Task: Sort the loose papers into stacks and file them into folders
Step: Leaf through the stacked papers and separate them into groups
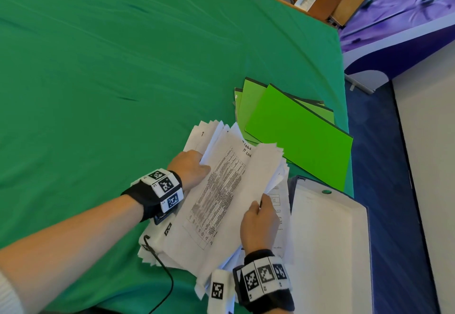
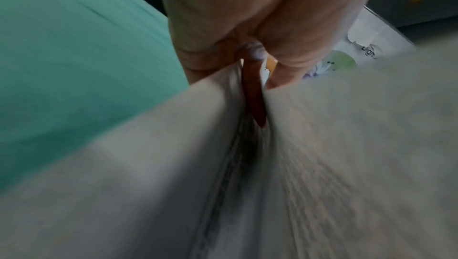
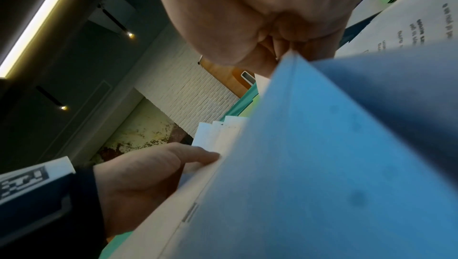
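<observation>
Papers (image 1: 216,190) are lying heaped on the green worktop (image 1: 98,67) beside the folders (image 1: 295,131), the left hand (image 1: 189,168) gripping one bundle and the right hand (image 1: 258,222) pinching another, parting them for sorting.

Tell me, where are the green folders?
In the head view, the green folders lie fanned on the green cloth, right of middle, just beyond the pile of papers.

The tabletop (image 1: 98,67) is seen from above and forward by the head camera. Close, blurred views along the hands are given by both wrist cameras, the right tilted up toward the ceiling. The papers (image 1: 221,190) are shared by all three.
</observation>
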### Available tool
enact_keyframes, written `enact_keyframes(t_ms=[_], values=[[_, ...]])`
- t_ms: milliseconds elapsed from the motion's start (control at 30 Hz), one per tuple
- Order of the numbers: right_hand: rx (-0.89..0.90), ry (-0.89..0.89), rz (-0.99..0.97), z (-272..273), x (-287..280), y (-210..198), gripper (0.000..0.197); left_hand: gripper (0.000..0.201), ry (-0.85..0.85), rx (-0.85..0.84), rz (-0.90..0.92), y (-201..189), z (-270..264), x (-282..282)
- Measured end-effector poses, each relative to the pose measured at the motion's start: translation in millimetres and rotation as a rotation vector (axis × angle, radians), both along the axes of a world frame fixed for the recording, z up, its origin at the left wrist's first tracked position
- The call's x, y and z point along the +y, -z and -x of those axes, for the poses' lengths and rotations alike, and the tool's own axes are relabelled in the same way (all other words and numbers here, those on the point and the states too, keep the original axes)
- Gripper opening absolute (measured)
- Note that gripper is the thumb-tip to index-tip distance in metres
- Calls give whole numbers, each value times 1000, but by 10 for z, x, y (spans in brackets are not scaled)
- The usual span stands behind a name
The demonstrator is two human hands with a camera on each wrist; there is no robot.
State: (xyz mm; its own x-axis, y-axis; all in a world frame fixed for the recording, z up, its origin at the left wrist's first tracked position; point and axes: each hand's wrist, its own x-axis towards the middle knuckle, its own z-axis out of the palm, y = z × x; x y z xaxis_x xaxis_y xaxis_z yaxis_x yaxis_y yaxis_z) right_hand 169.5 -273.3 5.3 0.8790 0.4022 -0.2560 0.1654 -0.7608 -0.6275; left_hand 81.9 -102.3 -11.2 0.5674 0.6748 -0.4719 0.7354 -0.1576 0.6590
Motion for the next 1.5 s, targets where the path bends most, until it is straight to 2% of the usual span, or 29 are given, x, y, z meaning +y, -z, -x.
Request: enact_keyframes(t_ms=[167, 300, 400, 467, 567, 600, 667, 700, 767, 800, 867, 933, 1000, 1100, 1133, 1200, 1300, 1500], values=[[-41, 11, 4, -2, -1, -2, 27, 30, 86, 42, -119, 5, -4, -24], [-29, -111, 100, 41, 131, 81, 28, 34, 115, -7, -138, 5, -50, -93], [32, -210, 206, 72, 332, 118, 44, 33, 122, -19, -165, 15, -72, -118], [19, -210, 226, 79, 424, 90, 54, 33, 121, -31, -178, 20, -66, -123], [-56, -178, 127, 46, 374, -13, 96, 35, 131, -70, -159, 30, -48, -113], [-92, -204, 110, 41, 326, -52, 99, 43, 124, -95, -124, 35, -36, -104], [-128, -235, 134, 19, 219, -58, 87, 67, 81, -162, 0, 41, -16, -118], [-138, -250, 162, -7, 177, -33, 72, 71, 48, -200, 63, 39, -10, -136], [-121, -259, 204, -70, 124, 17, 38, 63, 23, -248, 119, 6, -7, -159], [-79, -245, 197, -86, 116, 7, 31, 54, 42, -261, 110, -23, -4, -156], [25, -231, 154, -75, 137, -78, 37, 34, 156, -253, 31, -72, -1, -133], [99, -228, 115, -29, 188, -205, 60, 24, 284, -250, -3, -111, 1, -125], [155, -205, 108, 16, 223, -273, 75, 21, 367, -253, -9, -121, 17, -165], [212, -160, 122, 41, 200, -237, 90, 29, 431, -209, -95, -111, 17, -272], [213, -144, 121, 36, 181, -211, 88, 28, 450, -200, -132, -110, 2, -308], [171, -118, 134, 17, 141, -147, 69, 24, 469, -175, -186, -120, -45, -341], [94, -85, 171, -50, 108, -107, 39, 41, 374, -134, -176, -179, -73, -288], [89, -44, 142, -115, 82, -64, 28, 35, 138, -237, -240, -624, 134, -34]])
